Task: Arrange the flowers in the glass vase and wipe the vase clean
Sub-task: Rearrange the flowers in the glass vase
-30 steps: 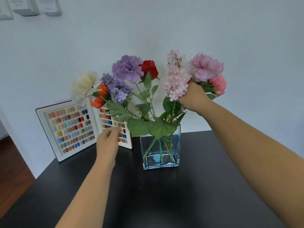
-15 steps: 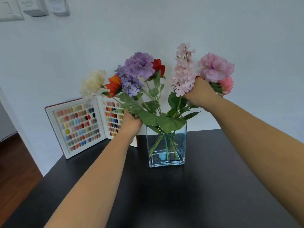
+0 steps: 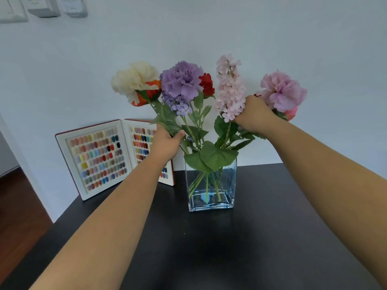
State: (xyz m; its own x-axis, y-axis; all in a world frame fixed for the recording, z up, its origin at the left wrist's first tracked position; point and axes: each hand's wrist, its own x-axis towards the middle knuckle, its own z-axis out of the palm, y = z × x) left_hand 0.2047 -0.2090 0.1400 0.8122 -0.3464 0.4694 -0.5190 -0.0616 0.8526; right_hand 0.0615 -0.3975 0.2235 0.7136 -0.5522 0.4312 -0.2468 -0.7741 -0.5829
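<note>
A square glass vase (image 3: 227, 185) stands on the black table (image 3: 261, 237) with several flower stems in it. My left hand (image 3: 165, 143) is closed around the stems of the cream flower (image 3: 134, 77) and orange flower (image 3: 154, 93), left of the vase rim. The purple carnation (image 3: 181, 80) and red flower (image 3: 207, 83) rise in the middle. My right hand (image 3: 254, 115) grips stems between the pale pink spike (image 3: 230, 88) and the pink carnation (image 3: 281, 92); a coral bloom (image 3: 292, 113) peeks out behind it.
An open nail-colour sample book (image 3: 98, 155) leans against the white wall behind the vase on the left. The table's left edge (image 3: 62, 216) drops to a wooden floor. Wall switches (image 3: 44, 6) sit at the top left.
My left hand rose from the table to the left stems and closed on them. The cream and orange flowers swung up and rightward toward the purple one. My right hand kept its grip.
</note>
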